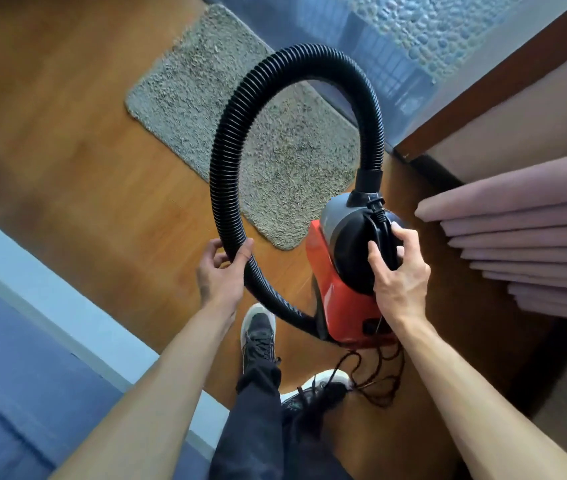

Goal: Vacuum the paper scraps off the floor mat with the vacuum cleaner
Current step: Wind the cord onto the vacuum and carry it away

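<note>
My left grip is curled round the black ribbed hose, just off the near edge of the grey floor mat. My right grip holds the black handle on top of the red vacuum cleaner, just right of the mat's near corner. The hose arches up over the mat and plugs into the cleaner's far end. A dark cord dangles in loops under the cleaner, nearer me than the mat.
</note>
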